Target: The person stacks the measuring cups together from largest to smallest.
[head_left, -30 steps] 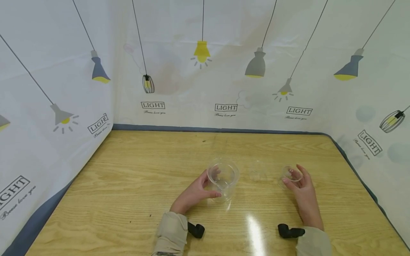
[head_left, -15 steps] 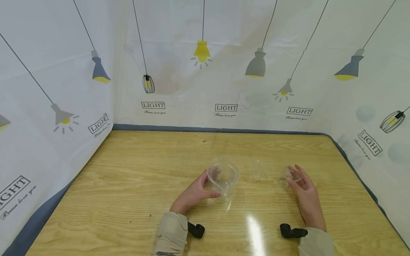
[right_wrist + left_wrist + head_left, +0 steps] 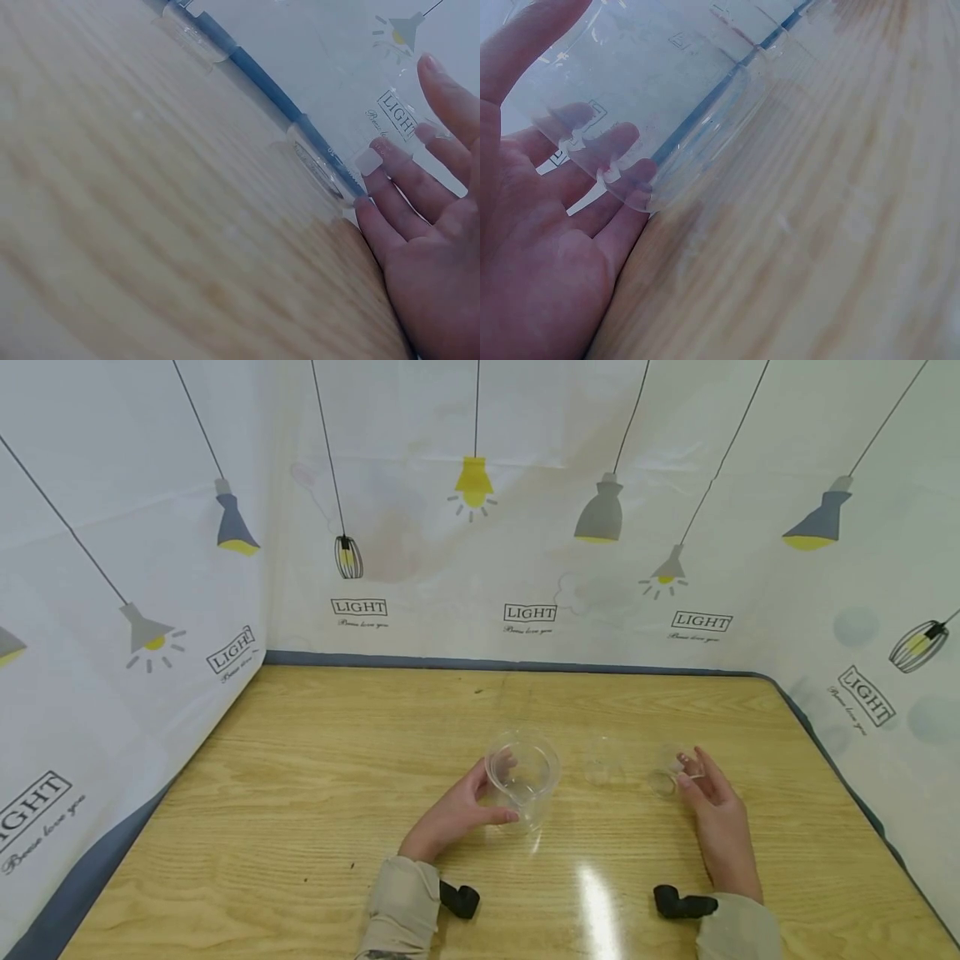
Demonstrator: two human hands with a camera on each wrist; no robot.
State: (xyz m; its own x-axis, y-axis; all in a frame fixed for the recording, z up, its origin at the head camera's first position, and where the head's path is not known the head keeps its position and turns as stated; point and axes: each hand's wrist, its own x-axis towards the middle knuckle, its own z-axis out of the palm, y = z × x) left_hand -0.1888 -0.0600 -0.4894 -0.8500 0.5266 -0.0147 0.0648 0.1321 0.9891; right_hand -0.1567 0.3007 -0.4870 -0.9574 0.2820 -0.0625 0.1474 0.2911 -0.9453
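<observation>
My left hand [image 3: 450, 814] curls its fingers and thumb around a large clear plastic cup [image 3: 534, 772], which stands mouth up on the table. In the left wrist view, fingers show through the wall of this cup [image 3: 697, 135]. At the right, my right hand [image 3: 723, 827] holds a smaller clear plastic cup [image 3: 663, 782] between thumb and fingers. That cup leans, its round base toward the left and its rim toward my palm. Between the two hands stands a third clear cup [image 3: 602, 764], untouched. The right wrist view shows the small cup's base [image 3: 319, 165] low beside my fingertips.
The wooden table [image 3: 300, 760] carries a bright glare streak near its front. A white cloth [image 3: 420, 552] printed with lamps walls off the back and both sides. Black wrist mounts [image 3: 459, 900] stick out from the beige sleeves [image 3: 401, 897].
The small cup in my right hand has tipped, so its round mouth now shows nearly edge-on. The right hand shifted slightly right. My left hand and the large cup have stayed still.
</observation>
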